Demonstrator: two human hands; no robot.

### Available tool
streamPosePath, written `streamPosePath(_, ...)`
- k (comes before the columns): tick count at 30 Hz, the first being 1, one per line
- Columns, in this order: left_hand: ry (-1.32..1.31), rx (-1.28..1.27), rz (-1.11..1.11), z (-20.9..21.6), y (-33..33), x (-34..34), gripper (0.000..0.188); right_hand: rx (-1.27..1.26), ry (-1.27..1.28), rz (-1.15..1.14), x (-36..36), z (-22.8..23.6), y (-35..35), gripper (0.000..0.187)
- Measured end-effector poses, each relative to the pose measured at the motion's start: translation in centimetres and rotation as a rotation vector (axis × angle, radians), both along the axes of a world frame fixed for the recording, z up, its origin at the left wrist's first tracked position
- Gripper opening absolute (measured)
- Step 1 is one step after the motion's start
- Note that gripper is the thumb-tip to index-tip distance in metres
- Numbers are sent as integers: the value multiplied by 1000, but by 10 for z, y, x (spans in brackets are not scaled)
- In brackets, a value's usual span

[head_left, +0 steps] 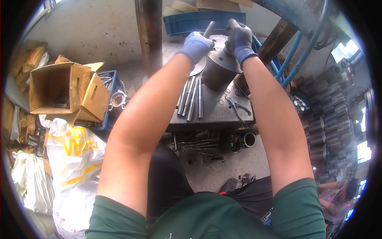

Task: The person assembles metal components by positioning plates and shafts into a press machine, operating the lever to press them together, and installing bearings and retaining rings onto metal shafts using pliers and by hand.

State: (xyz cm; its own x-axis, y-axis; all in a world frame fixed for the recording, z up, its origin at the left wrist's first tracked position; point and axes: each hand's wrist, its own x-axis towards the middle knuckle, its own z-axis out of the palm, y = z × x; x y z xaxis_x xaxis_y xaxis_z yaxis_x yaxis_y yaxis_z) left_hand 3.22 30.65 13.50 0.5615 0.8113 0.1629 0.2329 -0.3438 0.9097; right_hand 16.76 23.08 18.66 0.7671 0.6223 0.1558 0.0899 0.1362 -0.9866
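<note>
Both hands wear blue-grey work gloves and reach over a metal-topped bench [223,113]. My left hand [195,46] is closed round a short metal rod [209,28], which tilts up out of the fist. Close by on the right, my right hand [241,40] is curled closed beside the top of a heavy round metal block [221,59]; what its fingers grip is unclear. Several slim metal shafts [191,97] lie side by side at the near left of the block. A pair of pliers [237,107] rests to the block's right, with small rings around it.
Behind the hands stands a blue plastic crate [195,23]. Blue tubing [296,59] curves down at the right. An open cardboard box [55,87] and a white plastic bag [75,151] are at the left. Stacked metal parts [334,123] fill the right, where another person [338,199] shows.
</note>
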Motion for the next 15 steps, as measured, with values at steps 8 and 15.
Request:
streamPosePath(8, -62, 26, -54, -3, 1, -4, 47, 53, -41, 34, -1, -4, -2, 28)
streamPosePath(15, -26, 204, -67, -6, 3, -4, 53, 4, -65, 22, -3, -2, -5, 28)
